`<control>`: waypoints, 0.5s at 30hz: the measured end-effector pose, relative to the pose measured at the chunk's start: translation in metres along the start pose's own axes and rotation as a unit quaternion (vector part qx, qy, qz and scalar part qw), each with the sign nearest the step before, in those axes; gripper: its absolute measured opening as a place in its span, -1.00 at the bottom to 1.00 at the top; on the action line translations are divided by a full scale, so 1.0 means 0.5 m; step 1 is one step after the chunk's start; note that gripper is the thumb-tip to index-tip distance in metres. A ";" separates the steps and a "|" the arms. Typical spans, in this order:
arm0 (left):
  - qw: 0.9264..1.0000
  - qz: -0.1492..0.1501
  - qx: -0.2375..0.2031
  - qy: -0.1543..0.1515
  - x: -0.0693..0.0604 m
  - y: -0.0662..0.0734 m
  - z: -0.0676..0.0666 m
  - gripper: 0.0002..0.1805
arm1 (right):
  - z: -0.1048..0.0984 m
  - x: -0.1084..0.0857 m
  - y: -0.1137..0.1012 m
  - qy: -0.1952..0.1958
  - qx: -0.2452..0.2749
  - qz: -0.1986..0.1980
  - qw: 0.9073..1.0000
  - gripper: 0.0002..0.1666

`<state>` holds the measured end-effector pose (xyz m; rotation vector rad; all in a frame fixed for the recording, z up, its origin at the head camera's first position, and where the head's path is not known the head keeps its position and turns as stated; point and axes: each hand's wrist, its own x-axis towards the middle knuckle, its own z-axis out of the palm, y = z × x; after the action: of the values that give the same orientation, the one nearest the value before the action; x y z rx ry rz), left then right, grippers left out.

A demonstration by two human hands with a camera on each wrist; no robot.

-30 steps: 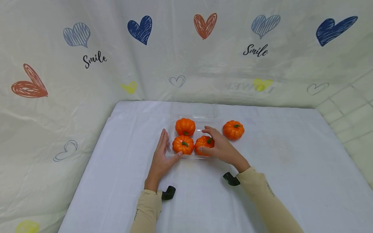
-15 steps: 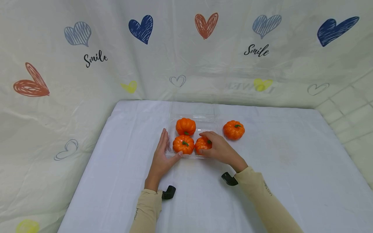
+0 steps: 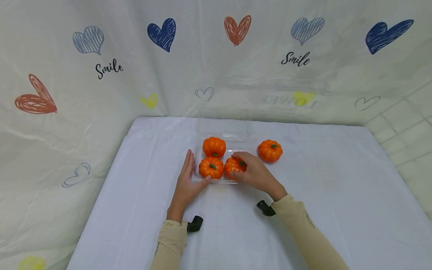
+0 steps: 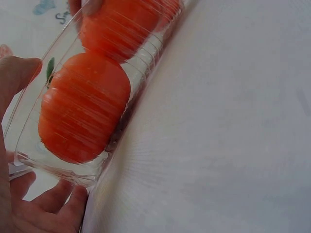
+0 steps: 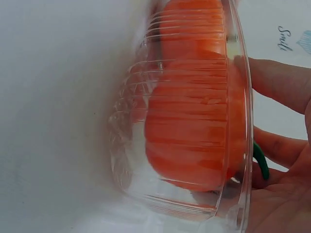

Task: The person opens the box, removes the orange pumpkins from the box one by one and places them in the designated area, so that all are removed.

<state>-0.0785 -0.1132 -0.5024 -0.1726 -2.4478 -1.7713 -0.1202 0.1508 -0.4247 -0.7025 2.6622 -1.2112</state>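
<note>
A clear plastic clamshell box (image 3: 194, 176) sits on the table with its lid folded back. Inside are two orange toy pumpkins on the left, a rear pumpkin (image 3: 214, 146) and a front pumpkin (image 3: 211, 168). My right hand (image 3: 254, 170) grips a third pumpkin (image 3: 233, 167) in the front right part of the box, partly hiding it; its green stem shows in the right wrist view. My left hand (image 3: 187, 185) rests against the box's front left corner, with straight fingers along the left side and the thumb at the front rim. Another pumpkin (image 3: 270, 151) lies outside, right of the box.
A white cloth covers the table (image 3: 337, 195). Behind it hangs a pale curtain (image 3: 263, 78) printed with hearts and "Smile". The clear lid (image 3: 222, 125) lies back toward the curtain. A dark wrist camera (image 3: 195, 224) juts from the left sleeve.
My right hand has shifted slightly left and its fingers have come lower around the third pumpkin. The left hand, the box and the other pumpkins stay in place.
</note>
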 end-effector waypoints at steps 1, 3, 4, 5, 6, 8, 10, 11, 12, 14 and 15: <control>1.000 -0.001 0.000 0.000 -0.001 0.001 0.000 0.20 | 0.000 -0.001 0.000 0.005 0.003 -0.001 1.000 -0.37; 1.000 -0.002 0.001 0.000 -0.002 0.002 -0.001 0.20 | 0.001 -0.003 0.001 0.015 0.002 -0.004 1.000 -0.37; 1.000 -0.003 0.002 0.000 -0.002 0.002 -0.001 0.20 | 0.000 -0.003 0.000 0.021 0.002 -0.006 1.000 -0.36; 1.000 -0.004 0.002 0.000 -0.003 0.002 -0.001 0.19 | 0.000 -0.004 0.000 0.026 0.002 -0.007 1.000 -0.35; 1.000 -0.003 0.001 0.000 -0.003 0.002 -0.001 0.20 | 0.000 -0.004 -0.001 0.032 0.005 -0.007 0.999 -0.34; 1.000 -0.002 0.000 0.001 -0.003 0.002 -0.001 0.19 | -0.003 -0.006 -0.003 0.044 0.007 -0.009 0.999 -0.32; 1.000 -0.001 0.000 0.001 -0.003 0.002 -0.002 0.19 | -0.007 -0.008 -0.006 0.059 0.011 -0.012 0.998 -0.29; 1.000 -0.001 -0.001 0.001 -0.003 0.002 -0.002 0.19 | -0.009 -0.008 -0.007 0.065 0.014 -0.013 0.998 -0.28; 1.000 0.000 -0.001 0.001 -0.003 0.002 -0.002 0.19 | -0.011 -0.009 -0.008 0.071 0.017 -0.013 0.997 -0.27; 1.000 0.000 -0.002 0.000 -0.002 0.002 -0.003 0.19 | -0.016 -0.011 -0.010 0.083 0.021 -0.013 0.996 -0.26; 1.000 -0.001 -0.002 0.000 -0.002 0.003 -0.003 0.19 | -0.019 -0.012 -0.011 0.087 0.022 -0.012 0.996 -0.25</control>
<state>-0.0771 -0.1141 -0.5009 -0.1720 -2.4462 -1.7762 -0.1156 0.1567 -0.4147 -0.6507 2.7622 -1.3928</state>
